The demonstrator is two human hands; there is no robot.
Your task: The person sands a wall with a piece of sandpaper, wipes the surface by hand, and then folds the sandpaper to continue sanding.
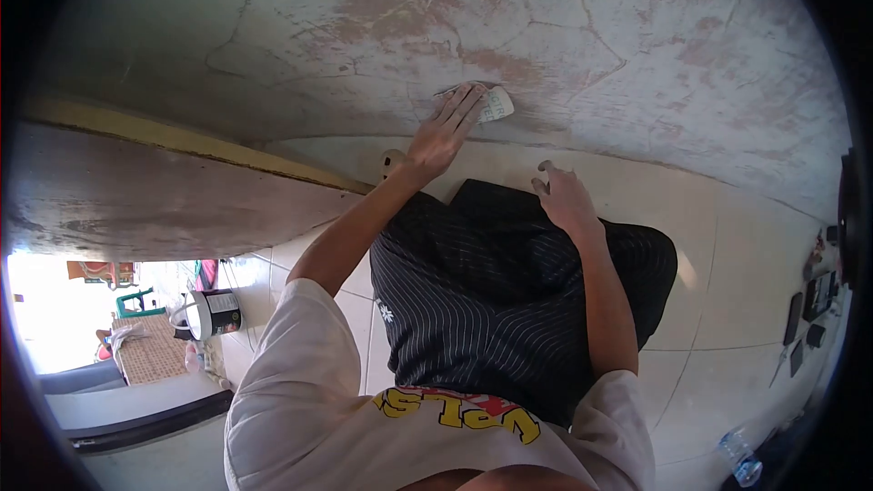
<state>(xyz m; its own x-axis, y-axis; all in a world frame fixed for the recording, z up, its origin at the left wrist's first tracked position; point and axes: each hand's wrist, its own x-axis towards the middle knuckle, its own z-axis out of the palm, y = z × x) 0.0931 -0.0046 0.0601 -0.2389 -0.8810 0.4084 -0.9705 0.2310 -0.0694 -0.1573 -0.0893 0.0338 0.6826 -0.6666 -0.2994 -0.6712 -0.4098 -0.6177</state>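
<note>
My left hand (443, 138) is pressed to the low part of the wall (382, 36), its fingers lying over a piece of sandpaper (497, 105). The pale, printed back of the sandpaper sticks out on the right of my fingertips. Cracks and reddish worn patches run across the whitish wall. Over my right knee, apart from the wall, hovers my right hand (566, 198); it holds nothing, its dusty fingers loosely bent and apart.
A wooden panel or door edge (200, 155) juts in on the left. Behind it stand a white bucket (214, 314) and a green stool (138, 303). A plastic bottle (741, 459) and several small dark items lie on the tiled floor (700, 309) to the right.
</note>
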